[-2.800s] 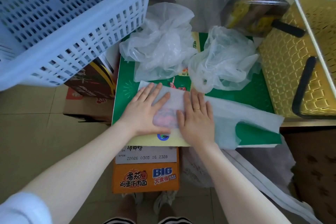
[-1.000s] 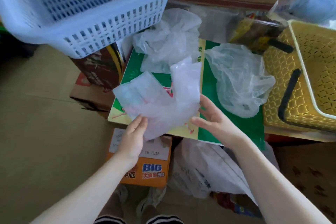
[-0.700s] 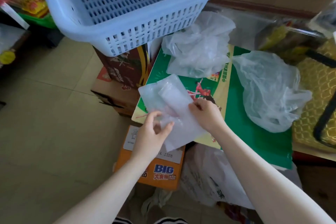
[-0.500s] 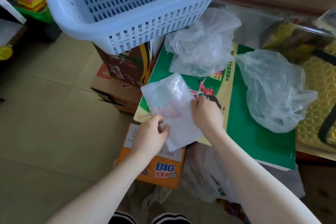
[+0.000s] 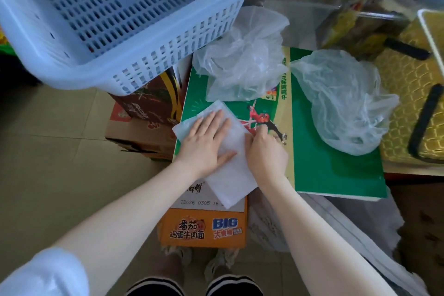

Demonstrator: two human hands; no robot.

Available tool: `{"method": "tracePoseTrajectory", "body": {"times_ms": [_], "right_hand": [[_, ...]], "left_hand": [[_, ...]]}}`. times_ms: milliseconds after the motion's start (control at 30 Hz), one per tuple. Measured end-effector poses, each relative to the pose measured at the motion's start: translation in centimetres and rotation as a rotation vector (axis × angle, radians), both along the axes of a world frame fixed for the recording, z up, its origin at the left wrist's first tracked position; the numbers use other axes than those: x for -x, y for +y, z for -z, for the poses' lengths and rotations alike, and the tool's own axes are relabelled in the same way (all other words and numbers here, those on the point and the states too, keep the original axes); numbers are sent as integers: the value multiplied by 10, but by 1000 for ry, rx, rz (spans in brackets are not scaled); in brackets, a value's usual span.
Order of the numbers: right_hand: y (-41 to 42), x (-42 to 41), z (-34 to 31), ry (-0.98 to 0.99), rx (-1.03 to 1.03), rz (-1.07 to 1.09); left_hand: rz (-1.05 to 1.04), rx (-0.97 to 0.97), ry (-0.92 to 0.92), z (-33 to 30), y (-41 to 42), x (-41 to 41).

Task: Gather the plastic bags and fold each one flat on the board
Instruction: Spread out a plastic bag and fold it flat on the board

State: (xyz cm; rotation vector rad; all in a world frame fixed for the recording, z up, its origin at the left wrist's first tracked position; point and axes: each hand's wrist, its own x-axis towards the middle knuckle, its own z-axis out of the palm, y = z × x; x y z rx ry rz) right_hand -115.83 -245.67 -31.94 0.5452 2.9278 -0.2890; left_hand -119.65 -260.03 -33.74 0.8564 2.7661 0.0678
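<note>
A folded white plastic bag [image 5: 228,176] lies on the left front corner of the green printed board [image 5: 336,166], its near end hanging past the board's edge. My left hand [image 5: 206,142] presses flat on the bag with fingers spread. My right hand [image 5: 264,151] rests on the bag's right edge, fingers curled and pinching it. A crumpled clear bag [image 5: 242,65] sits at the board's far left. Another crumpled clear bag [image 5: 343,103] lies on the board's right side.
A pale blue slotted basket [image 5: 115,14] overhangs at the upper left on a brown carton [image 5: 153,103]. A yellow basket [image 5: 413,94] with black handles stands right of the board. An orange noodle box [image 5: 204,228] sits under the board's front edge. Tiled floor lies to the left.
The bag was spread long across the board, then lifted and folded in the air. It now lies folded at the board's left front corner, with my left hand pressed flat on it.
</note>
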Motion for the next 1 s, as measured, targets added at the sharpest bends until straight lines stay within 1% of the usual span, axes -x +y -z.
{"method": "tracePoseTrajectory", "body": {"times_ms": [67,133,167,200,267,300,433,567,633,667,767,800,867,900,967,1000], "right_hand": [[7,-8,4,48,-46,66],[9,-22,7,131,-156,79],[5,-28,9,194,-190,19],[0,-33,12,243,-184,-92],[-11,-40,21,230,-129,-321],[-12,-40,25,199,-108,-365],[7,-49,34,65,-105,-300],[28,-66,33,47,-61,-127],[31,-70,26,85,-76,-99],[31,-71,21,113,-92,-151],[36,-75,19,135,-97,-540],[39,-75,21,111,-83,-621],[48,-73,24,48,-46,-653],[51,-71,25,24,-37,-647],[52,-69,25,5,-43,-646],[52,-69,26,13,-50,-649]], "left_hand": [[40,19,-41,2,-5,4],[60,20,-70,2,-5,8],[69,28,-74,2,-5,9],[78,38,-73,2,-5,10],[92,43,-55,2,-6,9],[99,39,-42,3,-6,9],[152,71,-5,4,-9,12],[206,84,-22,1,-13,19],[226,91,-31,-1,-14,20],[235,98,-29,-1,-14,20],[223,123,-25,-1,-13,21],[212,120,-19,-2,-14,20],[197,48,17,-6,-16,13],[210,-34,59,-8,-18,5],[308,-240,126,-10,-18,-19],[380,-300,135,-8,-17,-33]]}}
